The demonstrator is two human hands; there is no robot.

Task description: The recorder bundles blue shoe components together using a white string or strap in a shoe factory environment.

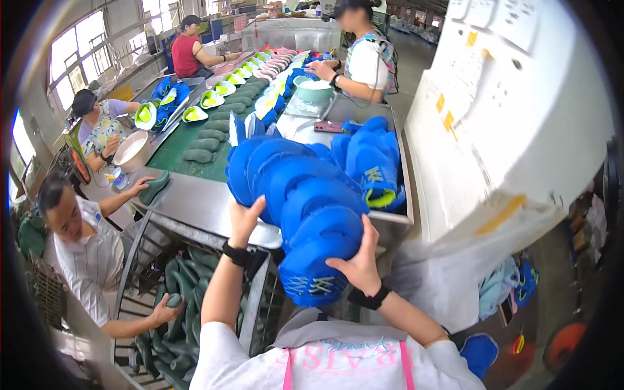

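A nested row of several bright blue shoe uppers (296, 188) lies between my hands, slanting from the near end of the work line up toward the far left. My left hand (244, 220) is closed on the stack's left side, thumb up, its other fingers mostly hidden behind the uppers. Around the right side of the nearest upper my right hand (361, 259) is closed, its thumb lying on top near the pale lacing marks. Just right of the stack, more blue uppers (372, 159) with a yellow-green lining lie piled in a metal tray (404, 211).
A green conveyor belt (174, 168) carries dark green shoe lasts (209, 134) and uppers away from me. At the left, a co-worker (91, 247) handles lasts over a metal cage cart (140, 244). Other people work along both sides. A large white machine (494, 123) stands at the right.
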